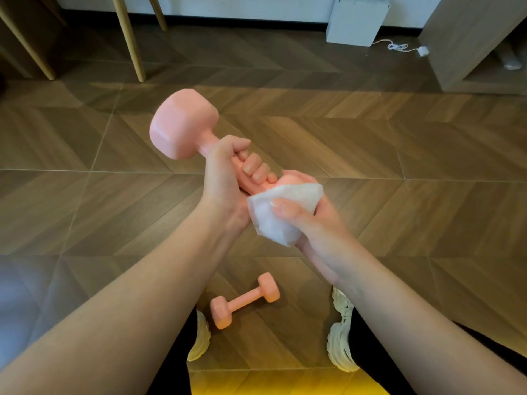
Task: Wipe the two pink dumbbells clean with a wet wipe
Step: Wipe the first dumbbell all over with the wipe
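Wiping in progress on the raised dumbbell point(182, 124), held in the air well above the floor point(370, 155). Gripping its handle with left hand point(228, 178), fingers curled tight round the bar. Cupping its near head with right hand point(310, 220) through the wet wipe point(282, 212): thumb pressed down on top, fingers wrapped underneath, pinching the wipe against the head. Near head almost wholly hidden by wipe and palm; only a sliver of pink showing.

Progress, as a judgement: working on one head of the first dumbbell. Far head bare, no visible sign of wiping either way; cannot tell. Handle covered by left hand, so likely out of reach of the wipe without a regrip. Noting second dumbbell point(245, 300) lying on the floor well below the raised dumbbell, nearer the body, between pale shoes point(340, 337), touched by neither hand; clean or not, cannot tell. Probably less than half done: the rest of this one, then possibly all of the other.

Orientation: long axis of raised dumbbell running diagonally, far head pointing up, away and left, near head down toward the right hand. Second one flat on its side, axis slanting the opposite way to the raised dumbbell, lower left to upper right.
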A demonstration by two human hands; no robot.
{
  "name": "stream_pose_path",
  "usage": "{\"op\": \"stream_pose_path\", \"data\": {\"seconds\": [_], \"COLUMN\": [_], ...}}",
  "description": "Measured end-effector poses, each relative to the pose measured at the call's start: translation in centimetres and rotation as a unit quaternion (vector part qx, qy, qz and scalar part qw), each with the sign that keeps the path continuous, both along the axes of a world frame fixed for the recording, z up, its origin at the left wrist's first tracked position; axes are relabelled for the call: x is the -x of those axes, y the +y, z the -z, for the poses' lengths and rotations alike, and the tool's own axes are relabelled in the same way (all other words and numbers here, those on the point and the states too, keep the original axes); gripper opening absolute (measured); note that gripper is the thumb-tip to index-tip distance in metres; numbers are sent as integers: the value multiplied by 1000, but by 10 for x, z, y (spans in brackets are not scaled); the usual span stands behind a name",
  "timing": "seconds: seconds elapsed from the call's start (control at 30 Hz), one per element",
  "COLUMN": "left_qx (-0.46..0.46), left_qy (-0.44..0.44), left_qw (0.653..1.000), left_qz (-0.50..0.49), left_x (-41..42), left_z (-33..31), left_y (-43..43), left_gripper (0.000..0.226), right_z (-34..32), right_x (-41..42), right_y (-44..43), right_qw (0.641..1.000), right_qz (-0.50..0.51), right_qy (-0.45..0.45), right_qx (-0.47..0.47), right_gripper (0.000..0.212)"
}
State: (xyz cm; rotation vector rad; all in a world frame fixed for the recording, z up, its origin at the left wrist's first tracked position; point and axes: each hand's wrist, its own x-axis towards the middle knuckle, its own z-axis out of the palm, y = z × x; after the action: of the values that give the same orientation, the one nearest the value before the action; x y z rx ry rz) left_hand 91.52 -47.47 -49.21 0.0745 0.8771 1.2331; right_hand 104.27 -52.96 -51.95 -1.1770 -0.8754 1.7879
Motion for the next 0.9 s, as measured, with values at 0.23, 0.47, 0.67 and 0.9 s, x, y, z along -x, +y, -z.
{"op": "stream_pose_path", "data": {"seconds": [0.23, 0.47, 0.67, 0.9], "left_qx": [-23, -41, 12, 39], "left_qy": [12, 2, -1, -12], "left_qw": [1000, 999, 999, 997], "left_qz": [3, 16, -36, -70], "left_x": [-2, -1, -4, 2], "left_z": [1, -1, 0, 4], "left_y": [1, -4, 2, 5], "left_gripper": [34, 35, 31, 35], "right_z": [-10, -2, -1, 1], "right_x": [6, -7, 1, 0], "right_y": [5, -1, 3, 3], "right_qw": [994, 984, 999, 999], "right_qz": [76, -42, 38, 22], "right_qy": [19, 148, 1, -8], "right_qx": [74, 85, 33, 33], "right_gripper": [28, 59, 60, 41]}}
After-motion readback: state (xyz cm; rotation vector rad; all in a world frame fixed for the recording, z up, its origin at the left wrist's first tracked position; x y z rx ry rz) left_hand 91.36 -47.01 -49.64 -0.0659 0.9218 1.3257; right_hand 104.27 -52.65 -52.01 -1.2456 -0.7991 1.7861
